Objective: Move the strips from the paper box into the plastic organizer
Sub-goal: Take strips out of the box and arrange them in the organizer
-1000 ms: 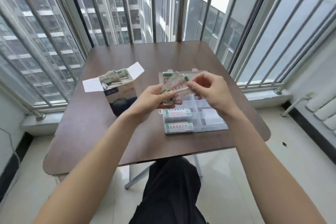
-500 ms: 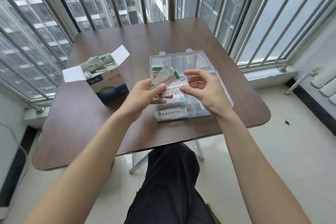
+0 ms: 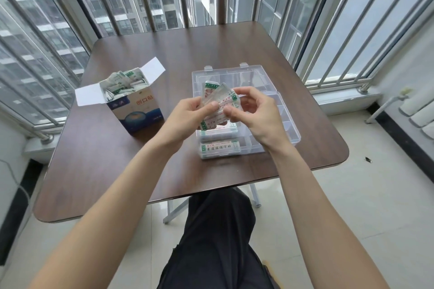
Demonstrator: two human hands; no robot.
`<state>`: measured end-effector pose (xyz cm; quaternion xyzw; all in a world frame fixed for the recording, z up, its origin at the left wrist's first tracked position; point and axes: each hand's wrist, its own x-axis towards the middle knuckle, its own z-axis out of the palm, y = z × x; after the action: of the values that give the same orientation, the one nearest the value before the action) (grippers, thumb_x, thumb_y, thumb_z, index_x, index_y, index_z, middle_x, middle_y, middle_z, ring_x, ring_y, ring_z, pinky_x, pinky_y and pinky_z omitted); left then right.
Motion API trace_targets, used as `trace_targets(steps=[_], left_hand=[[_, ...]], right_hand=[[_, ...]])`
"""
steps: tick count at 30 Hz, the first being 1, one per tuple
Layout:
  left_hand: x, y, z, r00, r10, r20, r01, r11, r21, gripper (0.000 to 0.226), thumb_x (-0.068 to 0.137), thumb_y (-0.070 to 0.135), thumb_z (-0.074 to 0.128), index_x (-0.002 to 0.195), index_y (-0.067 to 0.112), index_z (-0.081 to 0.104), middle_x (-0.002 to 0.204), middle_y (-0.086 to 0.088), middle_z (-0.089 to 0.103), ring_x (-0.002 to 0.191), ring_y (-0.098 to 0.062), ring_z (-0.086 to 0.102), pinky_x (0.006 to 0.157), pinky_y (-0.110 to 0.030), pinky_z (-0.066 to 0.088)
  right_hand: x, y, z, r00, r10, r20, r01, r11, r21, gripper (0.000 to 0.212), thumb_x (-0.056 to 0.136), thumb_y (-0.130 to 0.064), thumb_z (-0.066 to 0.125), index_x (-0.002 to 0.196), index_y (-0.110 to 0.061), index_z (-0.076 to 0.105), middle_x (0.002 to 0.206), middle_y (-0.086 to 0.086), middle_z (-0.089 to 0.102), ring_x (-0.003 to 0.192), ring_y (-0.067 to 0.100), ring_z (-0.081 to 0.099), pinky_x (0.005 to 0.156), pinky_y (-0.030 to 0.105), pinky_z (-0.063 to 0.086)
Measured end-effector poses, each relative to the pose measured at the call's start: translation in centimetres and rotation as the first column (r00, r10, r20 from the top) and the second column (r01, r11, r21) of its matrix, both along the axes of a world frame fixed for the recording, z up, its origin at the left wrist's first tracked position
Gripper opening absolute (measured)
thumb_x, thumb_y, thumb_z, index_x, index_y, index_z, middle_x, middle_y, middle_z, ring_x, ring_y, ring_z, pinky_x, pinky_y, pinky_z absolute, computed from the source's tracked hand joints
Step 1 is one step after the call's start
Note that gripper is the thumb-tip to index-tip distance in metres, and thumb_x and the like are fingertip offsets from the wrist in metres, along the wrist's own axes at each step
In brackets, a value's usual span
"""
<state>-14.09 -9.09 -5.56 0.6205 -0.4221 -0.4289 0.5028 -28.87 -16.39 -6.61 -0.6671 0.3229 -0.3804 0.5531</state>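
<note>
A fanned bunch of strips (image 3: 217,103) sits in the air above the plastic organizer (image 3: 287,122), pinched between both hands. The left hand (image 3: 187,116) clamps the bunch from its 8 o'clock side, thumb pressed on top. The right hand (image 3: 254,112) closes thumb and forefinger on the edge at about 4 o'clock, with the other fingers curled loosely. More strips already lie in the organizer's near-left compartments, at 6 o'clock from the held bunch, and its clear lid lies open and flat toward 12 o'clock.

The bunch is splayed rather than squared, so the likeliest slip is one or two strips sliding out as the right hand pulls at them. They could fall into the wrong compartment or onto the desk (image 3: 131,171). The wrappers look slick and thin, so pulling one free may drag its neighbours along. If the strips go in crooked, their ends may ride up over the dividers and stop the lid from closing later.

The paper box (image 3: 138,112) stands at 9 o'clock from the organizer, flaps open, with strips heaped loosely above its rim. It looks light and tall. A careless reach from the left hand could tip it and spill the heap.
</note>
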Motion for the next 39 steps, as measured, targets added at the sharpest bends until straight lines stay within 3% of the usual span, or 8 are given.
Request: trace_targets(steps=[3,7,9,17,23,28,35,39], left_hand=[[0.4,0.0,0.2,1.0,0.007,-0.013,-0.007,1.0,-0.013,0.019,0.089,0.019,0.061,0.104,0.01,0.067,0.101,-0.014,0.071,0.09,-0.025,0.067,0.086,-0.043,0.05],[0.8,0.0,0.5,0.999,0.033,-0.03,-0.034,0.999,-0.042,0.021,0.087,0.021,0.063,0.106,0.013,0.067,0.096,-0.005,0.073,0.086,-0.017,0.07,0.075,-0.028,0.055],[0.9,0.0,0.5,0.999,0.033,-0.027,-0.034,0.999,-0.029,0.021,0.091,0.026,0.058,0.106,0.014,0.067,0.095,-0.004,0.073,0.086,-0.015,0.07,0.075,-0.027,0.055],[1.2,0.2,0.6,1.0,-0.007,0.02,0.008,0.999,-0.04,0.016,0.093,0.025,0.055,0.098,0.019,0.069,0.091,-0.005,0.073,0.083,-0.017,0.07,0.075,-0.031,0.053],[2.5,0.7,0.3,0.979,0.164,0.119,-0.145,0.977,-0.154,0.019,0.097,0.022,0.049,0.089,0.018,0.066,0.083,0.004,0.07,0.068,-0.006,0.066,0.064,-0.019,0.051],[3.9,2.1,-1.0,0.954,0.262,0.148,-0.236,0.956,-0.173,0.023,0.1,0.019,0.042,0.085,0.016,0.059,0.065,0.001,0.056,0.047,-0.005,0.05,0.051,-0.019,0.045],[4.3,3.2,-2.0,0.94,0.279,0.194,-0.259,0.958,-0.123,0.023,0.1,0.017,0.039,0.083,0.007,0.052,0.062,0.002,0.047,0.047,-0.007,0.039,0.045,-0.021,0.036],[4.0,3.2,-2.0,0.948,0.288,0.138,-0.271,0.954,-0.131,0.028,0.1,0.014,0.036,0.073,0.016,0.039,0.06,0.002,0.049,0.047,-0.009,0.038,0.043,-0.019,0.032]], right_hand=[[-0.1,0.0,0.3,1.0,-0.007,0.013,0.007,1.0,0.01,0.038,0.076,-0.007,0.077,0.111,-0.012,0.061,0.085,0.013,0.069,0.067,0.015,0.064,0.063,0.023,0.053],[0.3,0.0,0.3,0.999,-0.033,0.023,0.033,0.999,0.001,0.041,0.076,-0.009,0.077,0.112,-0.016,0.059,0.08,0.005,0.069,0.067,0.017,0.065,0.066,0.028,0.055],[0.4,-0.1,0.2,0.999,-0.036,0.015,0.037,0.999,-0.017,0.042,0.076,-0.011,0.077,0.113,-0.017,0.059,0.078,0.004,0.068,0.067,0.016,0.065,0.068,0.029,0.056],[1.0,-0.1,1.2,0.999,0.043,0.005,-0.043,0.999,-0.022,0.041,0.077,-0.01,0.077,0.114,-0.015,0.059,0.09,0.014,0.068,0.078,0.019,0.067,0.062,0.025,0.055],[0.6,-1.0,1.3,0.999,-0.003,-0.051,0.0,0.998,-0.07,0.043,0.083,-0.009,0.07,0.121,-0.023,0.055,0.086,0.014,0.057,0.066,0.012,0.064,0.06,0.022,0.054],[-0.6,-2.7,2.0,0.992,-0.018,-0.123,0.016,1.0,-0.024,0.005,0.089,-0.005,0.062,0.092,-0.009,0.061,0.095,0.019,0.061,0.057,0.016,0.067,0.057,0.022,0.056],[1.2,-2.5,2.0,0.923,0.071,-0.378,-0.155,0.969,-0.195,0.007,0.088,-0.008,0.064,0.087,-0.014,0.064,0.081,0.01,0.066,0.062,0.019,0.067,0.06,0.028,0.058],[2.2,-2.1,0.4,0.856,-0.014,-0.518,-0.182,0.928,-0.326,0.006,0.085,-0.018,0.068,0.082,-0.021,0.065,0.067,-0.01,0.06,0.059,0.0,0.053,0.064,0.023,0.046]])
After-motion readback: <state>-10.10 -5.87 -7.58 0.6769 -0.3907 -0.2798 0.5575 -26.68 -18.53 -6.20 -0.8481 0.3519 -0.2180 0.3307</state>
